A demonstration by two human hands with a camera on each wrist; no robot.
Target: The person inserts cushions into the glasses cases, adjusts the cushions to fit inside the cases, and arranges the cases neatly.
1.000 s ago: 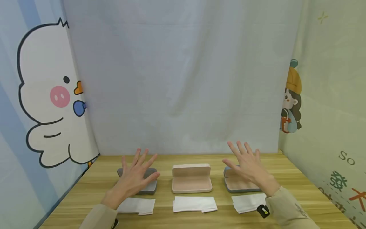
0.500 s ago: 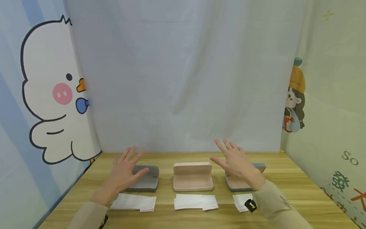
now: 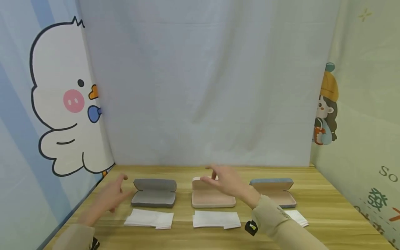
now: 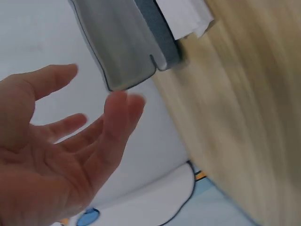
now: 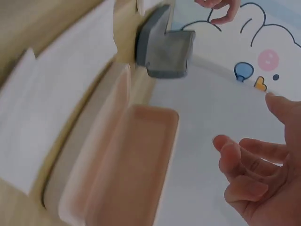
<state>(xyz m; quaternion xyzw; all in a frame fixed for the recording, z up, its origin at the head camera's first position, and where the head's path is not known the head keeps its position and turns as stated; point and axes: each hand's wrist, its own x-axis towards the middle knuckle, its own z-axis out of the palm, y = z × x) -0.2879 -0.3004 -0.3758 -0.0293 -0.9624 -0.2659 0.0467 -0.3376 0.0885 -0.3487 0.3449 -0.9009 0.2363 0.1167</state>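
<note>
A dark grey oblong case (image 3: pixel 153 199), a pink-lined cream oblong case (image 3: pixel 213 201) and a pink-lined blue oblong case (image 3: pixel 278 191), three in all, stand with lids raised in one row on the wood-grain tabletop (image 3: pixel 175 239), three folded white cloths (image 3: pixel 216 219) before them. The left hand (image 3: pixel 107 198) hovers beside the grey case, the right hand (image 3: pixel 229 180) over the cream case; both grips are moderately wide, fingers loosely bent.

plain grey fabric curtain (image 3: pixel 206 86), white cartoon bird (image 3: pixel 57 76) left of it, yellow-hatted cartoon figure (image 3: pixel 328 104) right of it, wood-grain tabletop (image 3: pixel 187 239) before it
</note>
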